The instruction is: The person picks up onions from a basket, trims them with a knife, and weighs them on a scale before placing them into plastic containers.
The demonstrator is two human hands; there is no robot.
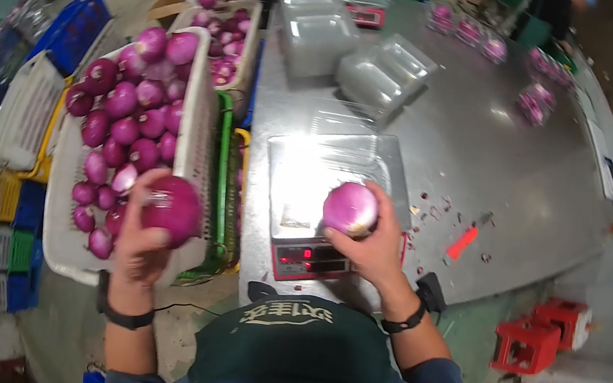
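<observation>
One dark onion (176, 211) fills the left grip (143, 245) by the white crate (193, 110); the right grip (379, 255) holds a paler onion (350, 207) over the scale (318, 266), seemingly mid-handling, and lowering either would need steady fingers.

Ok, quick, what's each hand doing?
Left hand: closed on a red onion.
Right hand: closed on a paler onion, above the scale.

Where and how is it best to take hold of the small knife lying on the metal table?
I would grip its orange handle from above, coming from the wearer's side: the handle lies nearer the wearer, while the narrow blade points away, so fingers should stay clear of it.
</observation>
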